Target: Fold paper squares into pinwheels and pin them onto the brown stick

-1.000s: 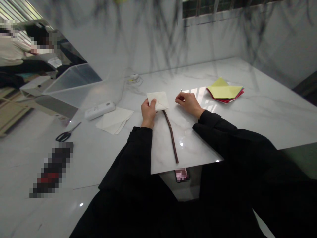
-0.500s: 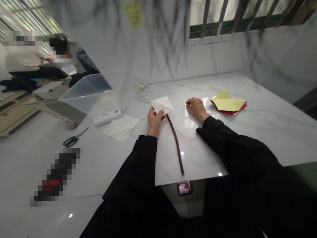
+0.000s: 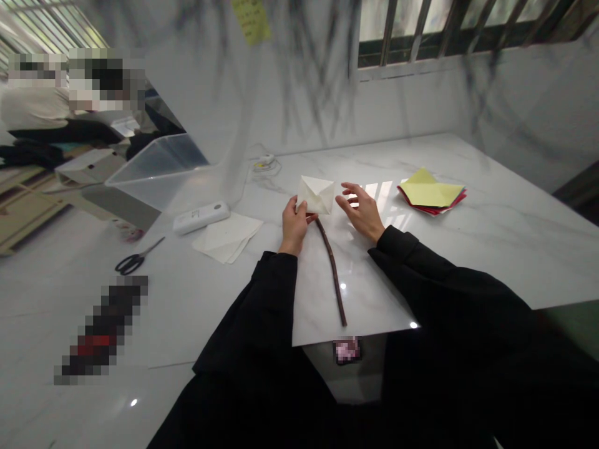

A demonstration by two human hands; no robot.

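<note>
One folded white paper (image 3: pixel 317 194) (left hand (image 3: pixel 294 223) grip), one brown stick (image 3: pixel 331 268).

I see a folded white paper (image 3: pixel 317 194) with crease lines crossing its face, raised and tilted off the counter (image 3: pixel 468 237), pinched at its lower left edge by my left hand (image 3: pixel 294 226); my right hand (image 3: pixel 360 211) hovers just beside its right edge, fingers spread, not touching; a thin dark twig (image 3: pixel 331 269) lies on the counter, running from under the paper toward me.
</note>
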